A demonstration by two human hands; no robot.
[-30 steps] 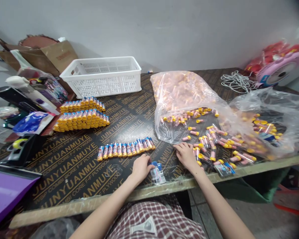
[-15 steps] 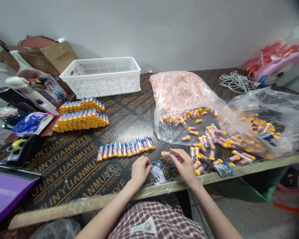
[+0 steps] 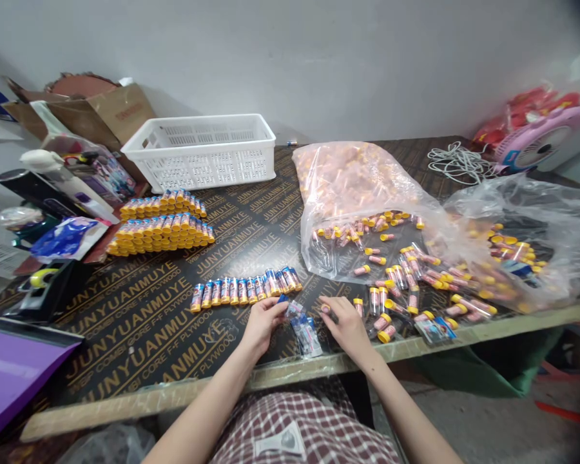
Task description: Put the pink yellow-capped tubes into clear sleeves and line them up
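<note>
The small tube (image 3: 325, 309) in the right hand (image 3: 348, 327) is showing mostly its end, the fingers hiding the rest; the clear sleeve (image 3: 296, 309) at the left hand (image 3: 261, 325) is blurring against the dark board, and its mouth is too small to make out. Film is veiling the contents of the large plastic bag (image 3: 357, 177), while the purple object (image 3: 19, 377) and the right-hand clear bag (image 3: 573, 212) are running out of view. The tabletop (image 3: 164, 335), dark plywood printed with gold lettering, is meeting a grey wall (image 3: 290, 64); a white basket (image 3: 207, 161) is standing near it, and a pink fan (image 3: 536, 143) is leaning at far right beside a coiled white cord (image 3: 459, 162). Stacked wrapped tubes (image 3: 162, 232) are lying before the basket, a row of wrapped tubes (image 3: 246, 290) nearer. Left thumb and fingers are closing on the blue end of the sleeve, which is extending toward the right hand — just above the pile of flat sleeves (image 3: 307, 336). Right thumb and forefinger are pinching the tube between their tips, apart from the sleeve; loose yellow-capped tubes (image 3: 412, 299) are lying to the right of that hand.
</note>
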